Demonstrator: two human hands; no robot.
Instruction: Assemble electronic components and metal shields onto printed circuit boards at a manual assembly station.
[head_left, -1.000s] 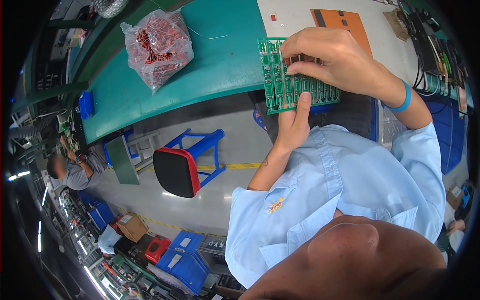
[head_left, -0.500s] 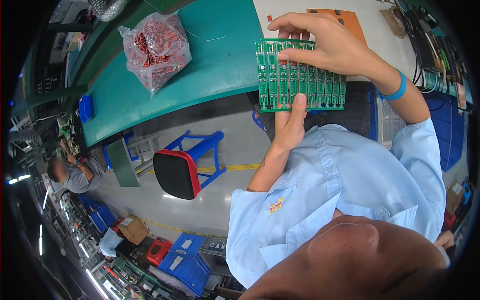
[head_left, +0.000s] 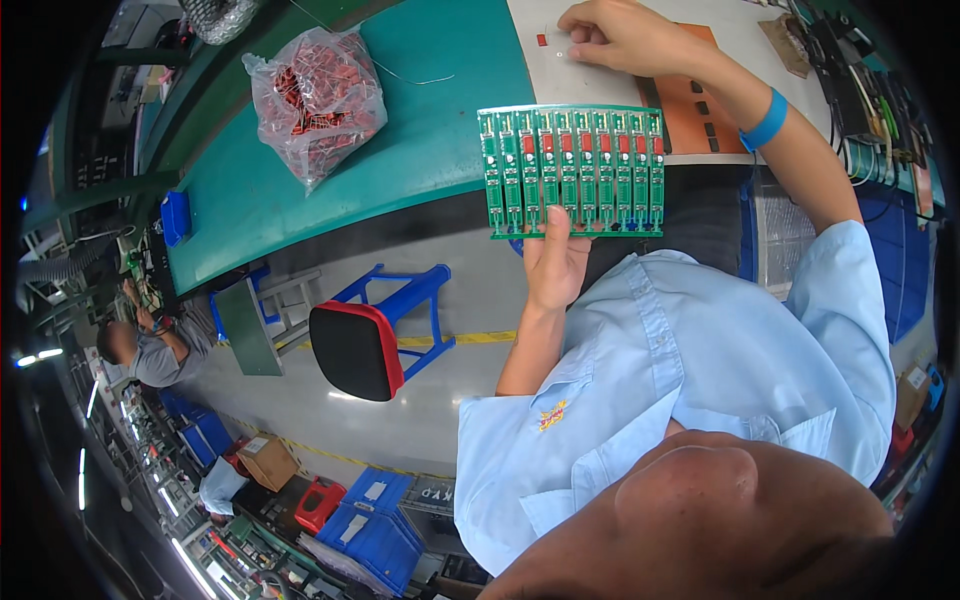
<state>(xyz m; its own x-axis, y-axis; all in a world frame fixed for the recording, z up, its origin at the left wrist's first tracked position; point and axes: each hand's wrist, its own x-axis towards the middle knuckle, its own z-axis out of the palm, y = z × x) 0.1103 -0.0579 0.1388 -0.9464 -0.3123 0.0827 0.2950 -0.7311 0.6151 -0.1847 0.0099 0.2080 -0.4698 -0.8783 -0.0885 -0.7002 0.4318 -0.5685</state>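
Note:
My left hand [head_left: 556,262] grips a green circuit board panel [head_left: 510,180] by its near edge, thumb on top. The panel is made of several narrow strips side by side. Small red box-shaped components sit on most strips; the two leftmost show none. My right hand [head_left: 625,40], with a blue band on its wrist, hovers over the white mat beyond the panel, fingers bent and apart, nothing visible in them. Just left of its fingertips lies a loose red component [head_left: 542,40]. A clear plastic bag [head_left: 318,105] full of red components stands on the green bench at the left.
The green bench top [head_left: 430,130] runs left from the white mat [head_left: 535,75]. An orange board [head_left: 690,125] with dark pieces lies under my right forearm. Tools and cables crowd the far right. Below the bench stands a stool [head_left: 352,350]; another person [head_left: 165,350] works at far left.
My right hand has let go of the panel and moved away over the mat, beside the loose red component. The panel has shifted left and down in my left hand, uncovering its row of red components.

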